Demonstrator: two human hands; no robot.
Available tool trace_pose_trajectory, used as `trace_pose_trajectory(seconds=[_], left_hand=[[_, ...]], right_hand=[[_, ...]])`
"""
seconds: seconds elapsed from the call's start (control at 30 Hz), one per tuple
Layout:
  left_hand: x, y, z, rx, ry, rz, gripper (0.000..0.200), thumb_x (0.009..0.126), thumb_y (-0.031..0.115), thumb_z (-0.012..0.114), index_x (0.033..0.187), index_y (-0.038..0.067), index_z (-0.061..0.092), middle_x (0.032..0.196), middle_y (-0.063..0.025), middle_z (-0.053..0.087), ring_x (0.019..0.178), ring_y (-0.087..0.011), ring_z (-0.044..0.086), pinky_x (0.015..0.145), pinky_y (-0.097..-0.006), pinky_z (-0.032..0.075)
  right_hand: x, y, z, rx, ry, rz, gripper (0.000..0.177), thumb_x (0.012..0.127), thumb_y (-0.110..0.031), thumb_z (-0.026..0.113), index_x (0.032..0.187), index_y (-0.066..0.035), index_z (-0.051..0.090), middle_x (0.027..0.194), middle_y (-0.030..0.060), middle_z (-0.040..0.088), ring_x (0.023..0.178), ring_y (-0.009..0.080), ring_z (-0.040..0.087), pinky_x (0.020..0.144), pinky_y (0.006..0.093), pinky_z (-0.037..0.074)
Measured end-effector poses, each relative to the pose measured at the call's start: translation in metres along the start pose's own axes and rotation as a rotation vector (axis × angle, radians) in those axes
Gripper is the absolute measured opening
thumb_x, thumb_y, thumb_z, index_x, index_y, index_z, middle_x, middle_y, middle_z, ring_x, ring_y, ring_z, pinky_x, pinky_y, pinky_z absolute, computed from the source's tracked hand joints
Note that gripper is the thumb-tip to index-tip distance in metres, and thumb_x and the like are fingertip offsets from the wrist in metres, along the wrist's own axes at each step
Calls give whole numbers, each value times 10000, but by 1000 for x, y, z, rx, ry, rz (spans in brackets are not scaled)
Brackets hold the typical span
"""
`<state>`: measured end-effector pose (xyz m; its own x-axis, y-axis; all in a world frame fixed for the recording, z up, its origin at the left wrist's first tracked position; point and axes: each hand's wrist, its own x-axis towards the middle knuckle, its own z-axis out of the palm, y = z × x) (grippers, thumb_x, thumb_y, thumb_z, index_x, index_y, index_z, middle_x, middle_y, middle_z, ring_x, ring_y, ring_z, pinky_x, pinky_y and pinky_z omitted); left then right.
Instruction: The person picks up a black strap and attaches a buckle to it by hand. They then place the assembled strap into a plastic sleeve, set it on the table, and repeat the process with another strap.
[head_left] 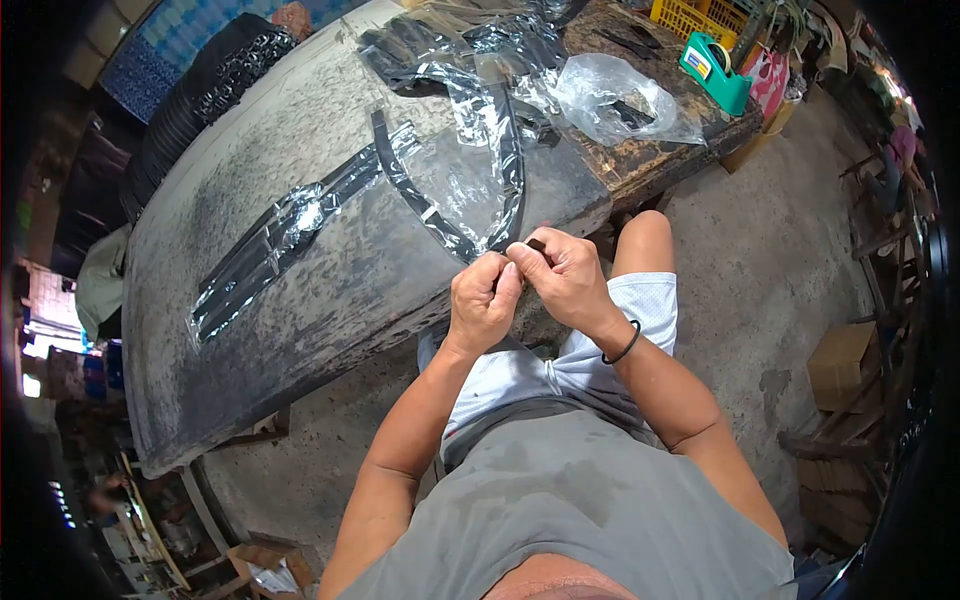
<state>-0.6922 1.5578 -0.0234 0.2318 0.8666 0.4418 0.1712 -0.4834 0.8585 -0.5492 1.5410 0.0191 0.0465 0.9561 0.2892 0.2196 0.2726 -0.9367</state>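
Observation:
Close together at the table's near edge, my left hand point(484, 303) and my right hand point(563, 280) are both closed in a pinch. Between them they grip a black strip point(510, 190), partly wrapped in shiny clear film, which loops up over the table and back down to the hands. The fingers hide its ends. A little dark material shows at the top of my right fist. Left of the loop, a long bundle of black strips in clear film point(290, 235) lies on the worn grey table point(200, 390).
Behind the loop lie more film-wrapped black pieces point(400, 60). A clear plastic bag point(610, 95) and a green tape dispenser point(716, 75) sit on the wooden table at the right. A yellow crate point(700, 17) stands behind. Cardboard boxes point(843, 365) are at the far right.

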Motion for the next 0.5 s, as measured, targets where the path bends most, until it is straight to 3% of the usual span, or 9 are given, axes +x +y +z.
trace_pose_trajectory(seconds=[0.1, 0.13, 0.17, 0.2, 0.27, 0.33, 0.43, 0.47, 0.5], left_hand=[[4, 3, 1, -6, 11, -5, 144, 856, 140, 647, 824, 6, 607, 687, -96, 586, 617, -164, 575, 572, -293, 456], [7, 7, 1, -3, 57, 29, 167, 837, 155, 684, 875, 5, 621, 732, -108, 613, 665, -173, 610, 610, -290, 480], [9, 17, -3, 111, 35, 53, 299, 785, 183, 744, 994, 12, 616, 824, -132, 640, 753, -216, 648, 678, -303, 509], [12, 21, -3, 274, 65, 200, 355, 756, 180, 760, 1028, 16, 602, 844, -131, 639, 745, -254, 645, 653, -330, 512], [15, 17, -4, 381, 40, 317, 335, 758, 168, 748, 1017, 13, 602, 821, -126, 638, 720, -282, 640, 619, -348, 510], [19, 18, -9, 388, 2, 370, 312, 764, 167, 740, 999, 15, 603, 808, -121, 637, 702, -279, 637, 603, -348, 507], [24, 21, -16, 395, -57, 448, 271, 776, 167, 723, 970, 18, 605, 785, -112, 635, 674, -275, 633, 580, -345, 503], [26, 21, -18, 398, -75, 474, 254, 783, 169, 713, 959, 21, 606, 776, -109, 634, 666, -275, 633, 574, -344, 502], [30, 18, -19, 416, -66, 496, 228, 786, 167, 705, 936, 27, 606, 778, -104, 633, 663, -270, 631, 565, -342, 499]], right_hand=[[5, 4, -3, -44, 10, -63, 235, 873, -163, 623, 733, 19, 574, 590, 88, 485, 533, 96, 441, 488, 296, 376], [6, 4, -3, 29, 41, 12, 234, 878, -170, 625, 734, 9, 581, 589, 64, 503, 525, 76, 446, 475, 277, 375], [7, 4, -3, 103, 72, 89, 234, 884, -177, 627, 734, -2, 588, 589, 40, 521, 518, 57, 451, 462, 258, 374], [9, 7, -3, 104, 72, 89, 234, 884, -177, 627, 734, -2, 588, 589, 40, 521, 518, 57, 451, 462, 258, 374], [14, 14, -3, 377, 78, 155, 218, 894, -191, 629, 754, -25, 603, 607, -13, 540, 518, 20, 458, 440, 219, 372], [17, 10, -11, 427, 38, 166, 233, 909, -221, 609, 774, -32, 605, 622, -33, 538, 524, 14, 469, 442, 204, 383], [23, 6, -36, 311, -391, 253, 308, 930, -288, 546, 782, -25, 608, 607, -19, 514, 521, 41, 450, 468, 220, 382], [19, 7, -33, 313, -392, 254, 308, 930, -288, 546, 782, -25, 608, 607, -19, 514, 521, 41, 450, 468, 220, 382], [10, 8, -25, 259, -256, 229, 321, 932, -291, 534, 786, -14, 604, 603, -12, 509, 533, 59, 446, 487, 242, 383]])
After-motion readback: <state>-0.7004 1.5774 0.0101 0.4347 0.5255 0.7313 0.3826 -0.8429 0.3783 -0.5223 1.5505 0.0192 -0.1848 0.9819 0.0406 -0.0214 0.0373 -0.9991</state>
